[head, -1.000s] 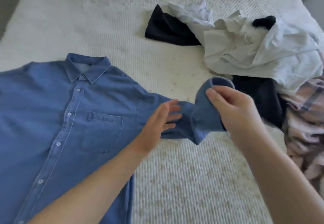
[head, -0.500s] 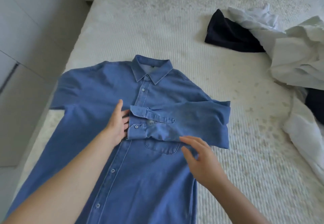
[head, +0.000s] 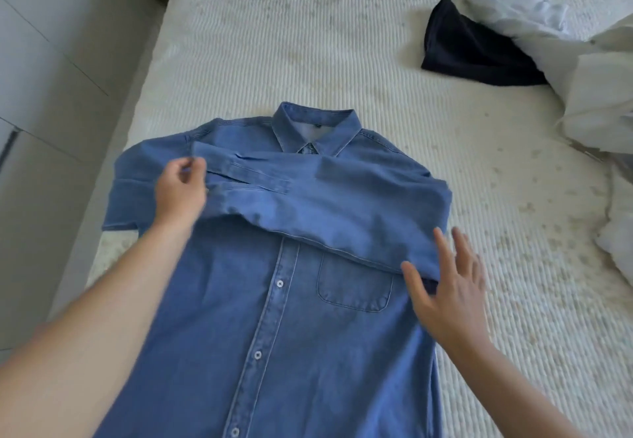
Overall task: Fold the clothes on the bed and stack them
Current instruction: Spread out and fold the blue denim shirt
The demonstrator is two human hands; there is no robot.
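A: Where does the denim shirt lie?

B: Face up and buttoned on the bed, collar pointing away, along the bed's left edge. The shirt's left shoulder sits just beside that edge, with grey cupboard fronts beyond it.

A: And the sleeve?

B: One sleeve is folded across the chest, its cuff reaching the left side and its lower edge covering the top of the chest pocket.

A: The hands?

B: The left hand is at the cuff end, its fingers curled against the cloth; it seems to pinch the cuff, though the grip itself is hidden. The right hand is flat, fingers spread and straight, resting at the fold on the shirt's right edge.

A: Any open room?

B: Bare bedcover stretches beyond the collar and to the right of the shirt. Further right, well apart, a dark garment lies touching a heap of white clothes at the far right.
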